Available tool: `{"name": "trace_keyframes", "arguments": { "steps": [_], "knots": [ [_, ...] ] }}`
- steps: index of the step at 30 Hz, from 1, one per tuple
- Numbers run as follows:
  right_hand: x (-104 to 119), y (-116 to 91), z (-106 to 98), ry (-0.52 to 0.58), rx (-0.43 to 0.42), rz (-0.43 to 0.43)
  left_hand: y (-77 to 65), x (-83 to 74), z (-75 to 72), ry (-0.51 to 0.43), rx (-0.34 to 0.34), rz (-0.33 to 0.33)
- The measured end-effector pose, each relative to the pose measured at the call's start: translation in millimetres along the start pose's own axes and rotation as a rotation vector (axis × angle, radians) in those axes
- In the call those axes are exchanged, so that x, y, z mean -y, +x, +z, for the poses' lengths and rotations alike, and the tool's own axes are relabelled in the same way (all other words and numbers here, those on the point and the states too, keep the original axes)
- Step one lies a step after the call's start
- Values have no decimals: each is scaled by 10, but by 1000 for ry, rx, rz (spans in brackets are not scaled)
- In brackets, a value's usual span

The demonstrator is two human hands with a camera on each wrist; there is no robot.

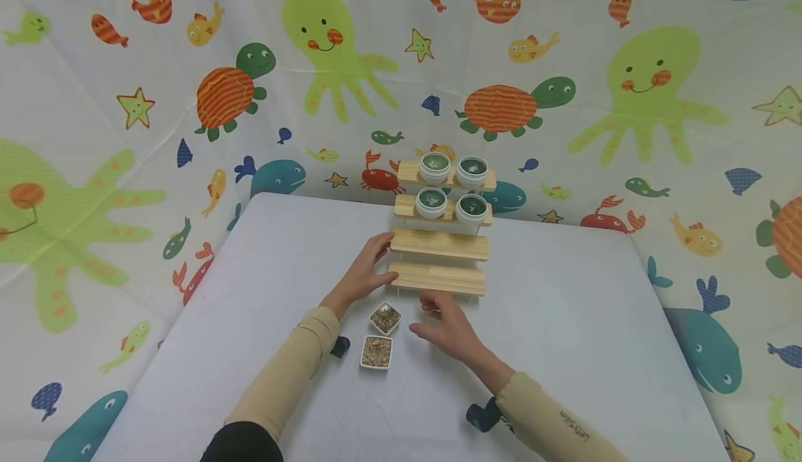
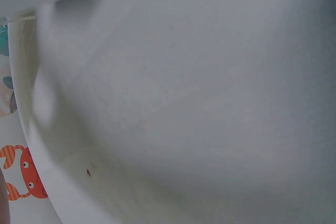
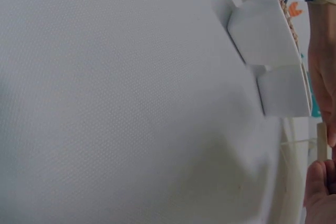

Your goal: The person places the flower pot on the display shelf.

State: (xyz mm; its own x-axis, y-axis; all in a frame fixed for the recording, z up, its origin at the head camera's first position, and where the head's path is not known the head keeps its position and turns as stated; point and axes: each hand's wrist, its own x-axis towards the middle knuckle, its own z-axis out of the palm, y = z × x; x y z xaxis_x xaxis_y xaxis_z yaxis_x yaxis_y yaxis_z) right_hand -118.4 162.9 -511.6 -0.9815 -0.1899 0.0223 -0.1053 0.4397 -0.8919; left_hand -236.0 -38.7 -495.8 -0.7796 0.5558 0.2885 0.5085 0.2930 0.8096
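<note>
A tiered stand (image 1: 440, 245) with pale wooden slats on clear supports stands at the table's far side. My left hand (image 1: 363, 273) holds its left end, fingers at the second-lowest slat and thumb at the lowest. Just in front of the lowest slat (image 1: 437, 279), my right hand (image 1: 452, 328) hovers with loosely bent fingers and thumb pointing left, nothing visible in its grasp. White round pots with green tops (image 1: 432, 201) sit in pairs on the upper two slats. Between my hands are two small white square bowls, one of greenish-grey bits (image 1: 385, 318), one of tan gravel (image 1: 376, 352).
The white tabletop (image 1: 564, 323) spreads around the stand. Behind it hangs a curtain (image 1: 376, 65) printed with sea animals. Dark wrist straps (image 1: 482, 417) show by my sleeves. The bowl sides (image 3: 265, 30) appear close up in the right wrist view.
</note>
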Motion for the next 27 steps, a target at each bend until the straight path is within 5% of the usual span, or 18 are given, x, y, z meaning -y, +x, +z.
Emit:
{"name": "trace_keyframes", "arguments": {
  "steps": [27],
  "knots": [
    [-11, 17, 120, -42, 38, 3, -7, -13, -8, -21, 6, -15]
  ]
}}
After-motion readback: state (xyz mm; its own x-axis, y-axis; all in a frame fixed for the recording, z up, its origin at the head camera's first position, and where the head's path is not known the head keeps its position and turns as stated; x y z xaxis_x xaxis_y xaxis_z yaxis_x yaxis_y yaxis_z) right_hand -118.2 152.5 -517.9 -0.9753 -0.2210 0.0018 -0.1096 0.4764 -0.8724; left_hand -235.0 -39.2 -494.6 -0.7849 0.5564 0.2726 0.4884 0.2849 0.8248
